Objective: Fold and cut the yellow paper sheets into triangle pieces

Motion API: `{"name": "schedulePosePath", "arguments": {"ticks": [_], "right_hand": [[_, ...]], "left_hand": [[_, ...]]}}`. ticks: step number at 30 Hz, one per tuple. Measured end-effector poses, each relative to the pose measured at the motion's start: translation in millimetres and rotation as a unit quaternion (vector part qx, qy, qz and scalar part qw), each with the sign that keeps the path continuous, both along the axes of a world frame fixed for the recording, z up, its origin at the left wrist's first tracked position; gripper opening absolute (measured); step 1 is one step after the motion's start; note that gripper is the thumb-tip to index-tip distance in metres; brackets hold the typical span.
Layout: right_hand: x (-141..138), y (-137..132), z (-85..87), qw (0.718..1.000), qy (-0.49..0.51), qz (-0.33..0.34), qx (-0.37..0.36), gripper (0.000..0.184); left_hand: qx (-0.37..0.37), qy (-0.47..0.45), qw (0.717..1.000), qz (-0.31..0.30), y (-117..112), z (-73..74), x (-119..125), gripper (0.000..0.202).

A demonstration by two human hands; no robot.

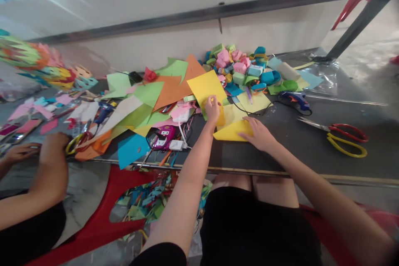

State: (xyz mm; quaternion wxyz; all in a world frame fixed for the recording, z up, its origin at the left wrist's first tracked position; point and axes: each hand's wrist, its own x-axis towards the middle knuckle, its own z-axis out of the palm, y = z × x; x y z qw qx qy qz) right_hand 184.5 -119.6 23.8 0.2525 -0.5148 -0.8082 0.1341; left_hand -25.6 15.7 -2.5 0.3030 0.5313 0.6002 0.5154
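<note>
My left hand (pixel 213 111) is closed, its fingertips pinched at the lower part of a yellow paper sheet (pixel 205 83). A smaller darker yellow piece (pixel 221 117) shows beside that wrist. My right hand (pixel 259 134) grips the right end of a folded yellow paper (pixel 229 131), thumb in front and fingers over the top, near the table's front edge. Pale yellow sheets (pixel 254 102) lie just behind it. Scissors (pixel 343 133) with one red and one yellow handle lie open to the right. A blue glue gun (pixel 296 100) rests behind them.
Folded paper pieces (pixel 240 66) are heaped at the back. Coloured sheets (pixel 146 93) and a purple power strip (pixel 164 137) with plugs lie to the left. Another person's hands (pixel 23 152) are at far left, near a second glue gun (pixel 104 112). A metal bar (pixel 187 10) crosses behind.
</note>
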Motion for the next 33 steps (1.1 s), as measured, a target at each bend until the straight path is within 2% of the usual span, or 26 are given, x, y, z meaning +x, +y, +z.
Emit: {"name": "schedulePosePath", "arguments": {"ticks": [3, 5, 10, 13, 19, 21, 23, 26, 27, 29, 30, 33], "right_hand": [[-3, -14, -0.2, 0.999, -0.017, -0.027, -0.015, 0.071], [-3, -20, 0.2, 0.998, -0.017, -0.034, -0.045, 0.078], [-3, -34, 3.3, 0.996, -0.004, -0.074, -0.058, 0.08], [-6, -47, 9.3, 0.993, 0.01, -0.099, -0.067, 0.081], [-12, -52, 30.8, 0.978, -0.008, -0.141, -0.153, 0.104], [-12, -49, 37.3, 0.97, -0.022, -0.147, -0.191, 0.102], [-10, -45, 42.3, 0.964, -0.041, -0.147, -0.218, 0.089], [-5, -36, 45.0, 0.961, -0.081, -0.118, -0.235, 0.04], [-3, -31, 44.2, 0.963, -0.082, -0.106, -0.234, 0.029], [5, -15, 40.4, 0.968, -0.031, -0.097, -0.23, 0.036], [9, -4, 37.4, 0.968, 0.025, -0.107, -0.227, 0.039], [21, 32, 26.4, 0.947, 0.197, -0.167, -0.189, 0.049]], "left_hand": [[-0.006, -0.072, 0.997, 0.019, -2, 2.5, 2, 0.035], [0.004, -0.095, 0.995, 0.011, -4, 4.7, 4, 0.028], [0.022, -0.137, 0.99, -0.009, -5, 7.6, 8, 0.022], [0.022, -0.134, 0.99, -0.023, -5, 7.8, 8, 0.021], [0.012, -0.112, 0.994, -0.011, -7, 10.0, 8, 0.025], [0.008, -0.104, 0.994, -0.013, -7, 10.8, 8, 0.025], [0.003, -0.099, 0.995, -0.013, -8, 11.7, 8, 0.025], [0.009, -0.091, 0.996, -0.003, -11, 14.5, 8, 0.029], [0.021, -0.076, 0.997, 0.005, -13, 16.0, 8, 0.03], [0.06, -0.019, 0.998, 0.013, -17, 19.9, 10, 0.03], [0.085, 0.014, 0.996, 0.005, -20, 21.9, 12, 0.03], [0.137, 0.039, 0.986, -0.087, -34, 25.5, 26, 0.03]]}}
